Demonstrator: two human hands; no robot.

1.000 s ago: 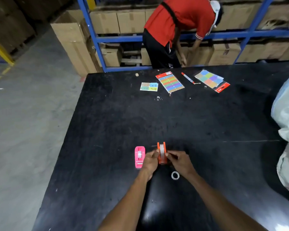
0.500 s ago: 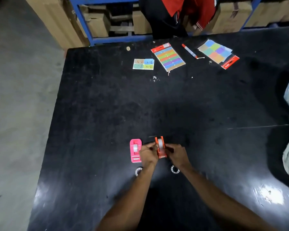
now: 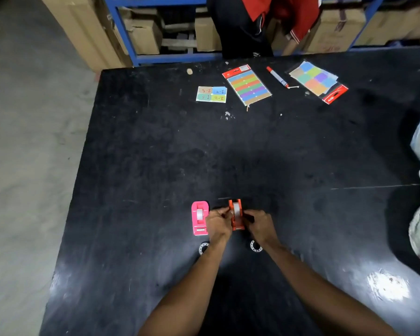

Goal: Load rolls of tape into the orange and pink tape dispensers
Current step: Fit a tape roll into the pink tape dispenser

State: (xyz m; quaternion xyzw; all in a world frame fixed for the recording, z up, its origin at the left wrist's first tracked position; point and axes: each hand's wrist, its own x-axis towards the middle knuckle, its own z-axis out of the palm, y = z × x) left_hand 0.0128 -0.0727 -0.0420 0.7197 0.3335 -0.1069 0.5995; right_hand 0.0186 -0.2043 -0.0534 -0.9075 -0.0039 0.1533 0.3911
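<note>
Centrally, orange dispenser (image 3: 236, 215) with tape roll, left hand (image 3: 218, 224) and right hand (image 3: 260, 225) pinching its sides, pink dispenser (image 3: 199, 218) just left, loaded, two loose cores behind the wrists.

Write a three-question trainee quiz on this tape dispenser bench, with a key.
1. True or false: the pink dispenser already holds a roll of tape.
2. Which dispenser do the left hand and right hand grip? A) pink B) orange C) neither
3. Fill in: two loose ring-shaped parts, one by the left wrist and one by the right, lie on the ____ table.

Key: 1 true; 2 B, the orange dispenser; 3 black.
</note>
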